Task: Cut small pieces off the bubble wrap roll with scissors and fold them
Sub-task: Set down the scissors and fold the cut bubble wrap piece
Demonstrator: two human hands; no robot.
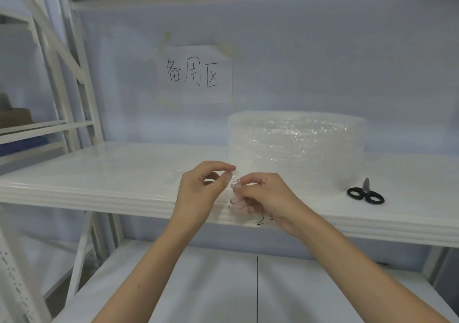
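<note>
Both hands are up in front of the shelf (99,188) edge, working 1 small bubble wrap piece (236,196). The left hand (201,188) pinches its top corner with thumb and fingertips, the right hand (265,196) curls around the rest. The bubble wrap roll (298,149) stands upright just behind on the shelf, scissors (365,193) lying shut to its right.

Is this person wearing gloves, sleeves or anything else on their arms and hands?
No. Both the left hand and the right hand are bare, without gloves, rings or a watch. Both forearms are uncovered to the bottom of the picture, with no sleeve in view.
</note>
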